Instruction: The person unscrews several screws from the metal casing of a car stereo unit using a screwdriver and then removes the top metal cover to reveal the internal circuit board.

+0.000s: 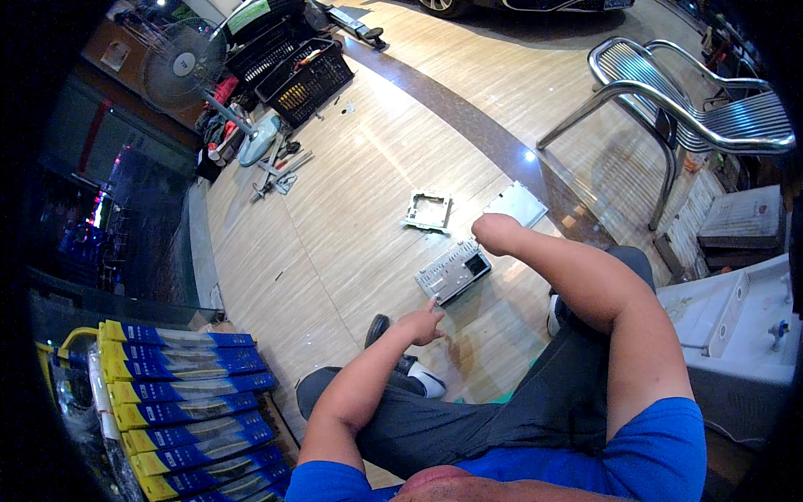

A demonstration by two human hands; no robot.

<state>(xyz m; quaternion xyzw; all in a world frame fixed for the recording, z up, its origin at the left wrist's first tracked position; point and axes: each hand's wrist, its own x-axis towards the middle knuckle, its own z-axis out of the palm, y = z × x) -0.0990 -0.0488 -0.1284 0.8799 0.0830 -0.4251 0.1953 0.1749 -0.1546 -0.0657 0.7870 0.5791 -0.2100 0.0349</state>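
On the tiled floor in front of me lies a silvery metal electronic unit (447,274), box-shaped, with a dark square patch near its right end. My left hand (421,325) is at its near left corner, the index finger stretched out to the edge and the other fingers apart. At the far right corner is my right hand (498,233), closed like a fist. Its fingertips, and anything in them, are hidden. A flat whitish metal panel (517,203) lies just beyond the right hand. Left of that panel sits an open rectangular metal frame (429,211).
A standing fan (186,65), black plastic baskets (305,81) and scattered tools (278,177) are at the far left. A metal chair (661,105) stands far right, a white basin (732,314) nearer. Blue-yellow packages (188,389) stack at near left. A car (527,8) shows at the top.
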